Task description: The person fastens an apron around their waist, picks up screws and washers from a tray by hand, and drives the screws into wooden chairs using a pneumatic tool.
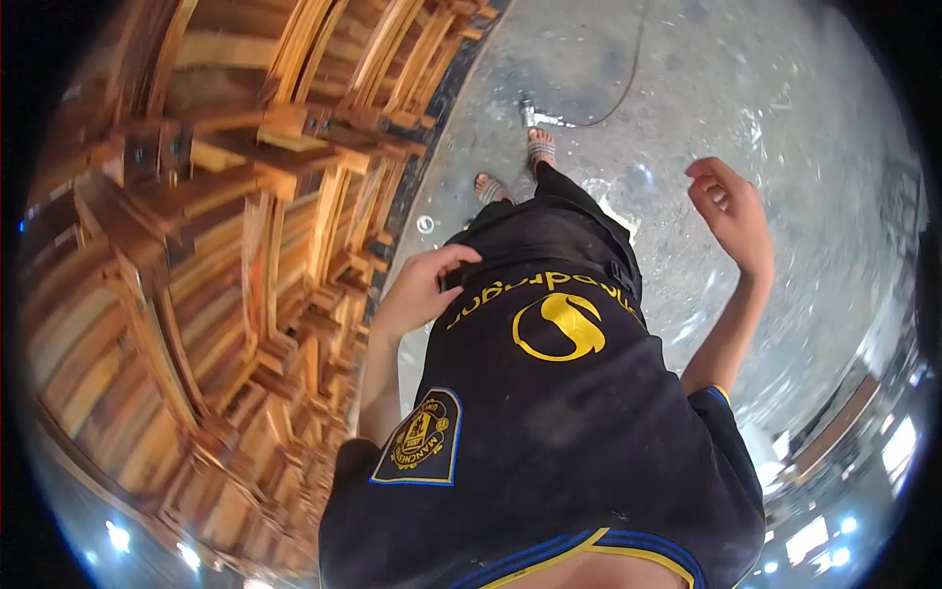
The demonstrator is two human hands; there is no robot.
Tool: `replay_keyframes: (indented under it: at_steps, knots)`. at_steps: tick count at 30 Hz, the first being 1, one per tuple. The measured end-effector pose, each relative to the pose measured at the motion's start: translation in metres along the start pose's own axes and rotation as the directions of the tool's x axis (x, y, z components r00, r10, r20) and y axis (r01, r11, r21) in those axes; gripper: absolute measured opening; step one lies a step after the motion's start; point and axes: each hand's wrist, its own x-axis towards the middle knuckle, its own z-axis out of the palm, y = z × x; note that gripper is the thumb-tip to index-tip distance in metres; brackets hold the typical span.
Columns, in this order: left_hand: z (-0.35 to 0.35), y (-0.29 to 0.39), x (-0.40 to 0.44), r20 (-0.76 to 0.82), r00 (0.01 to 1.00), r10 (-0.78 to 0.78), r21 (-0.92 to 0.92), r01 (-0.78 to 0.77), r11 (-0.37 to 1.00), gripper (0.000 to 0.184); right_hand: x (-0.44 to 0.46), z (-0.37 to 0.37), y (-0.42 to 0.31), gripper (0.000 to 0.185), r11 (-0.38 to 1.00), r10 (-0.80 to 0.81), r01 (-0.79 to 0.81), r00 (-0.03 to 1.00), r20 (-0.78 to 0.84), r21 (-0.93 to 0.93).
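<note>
My left hand [427, 285] is beside the waist of my black shirt [530, 393], its thumb and fingers apart. It holds nothing that I can see; whether the fingertips touch the cloth I cannot tell. My right hand [734, 216] hangs out to the right, away from my body, over the concrete floor. Its fingers are loosely bent with gaps between them, and nothing shows in them. Nearest to my left arm are brown wooden frames [265, 177], massed together along the left side.
A small tool [530, 110] lies on the concrete floor [785, 245] close to my sandalled foot [542, 149], with a thin hose [628, 83] near it. A dark strip [432, 128] edges the wooden pieces. A long brown object [832, 422] is at the right, blurred.
</note>
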Motion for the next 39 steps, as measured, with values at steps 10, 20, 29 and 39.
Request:
replay_keyframes:
  at_steps: [10,20,29,39]
  knots:
    - [0.045,-0.03,-0.031,-0.327,0.944,-0.033,-0.126,-0.009,0.992,0.031,0.032,0.111,-0.054,0.02,0.907,-0.412,0.267,0.713,0.567,0.325]
    - [0.038,0.003,0.027,-0.532,0.846,-0.032,-0.564,-0.326,0.758,0.022,0.041,0.118,-0.079,0.021,0.88,-0.466,0.354,0.521,0.715,0.316]
    - [0.034,-0.008,0.057,-0.375,0.91,-0.178,-0.707,-0.157,0.689,0.016,0.025,0.124,-0.052,0.026,0.888,-0.344,0.07,0.759,0.553,0.455]
    - [0.022,-0.002,0.078,-0.03,0.998,0.051,-0.309,-0.058,0.949,0.013,0.041,0.109,-0.015,0.009,0.785,-0.059,-0.279,0.855,0.516,0.553]
